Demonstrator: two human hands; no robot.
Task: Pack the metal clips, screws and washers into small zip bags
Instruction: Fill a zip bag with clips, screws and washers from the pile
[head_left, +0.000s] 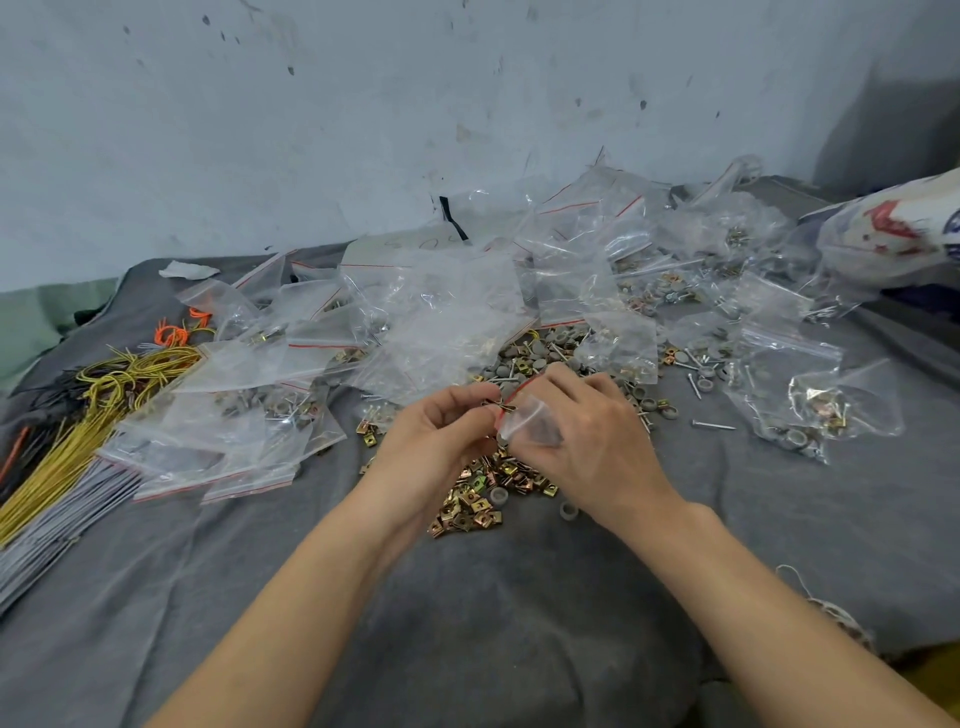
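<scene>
My right hand (587, 441) grips a small clear zip bag (530, 423) with a red seal line, its mouth turned to the left. My left hand (441, 431) pinches a brass-coloured metal clip (501, 406) at the bag's mouth. Under both hands lies a heap of brass metal clips (475, 499) on the grey cloth (467, 623). Grey washers (535, 356) and screws (711, 425) are scattered just beyond the hands. What the bag contains cannot be made out.
Filled zip bags (234, 447) are stacked at the left, and loose bags (457, 312) pile up behind the hands to the right. Yellow and grey cable ties (78, 426) lie at the far left. A large printed sack (893, 239) sits at the right edge.
</scene>
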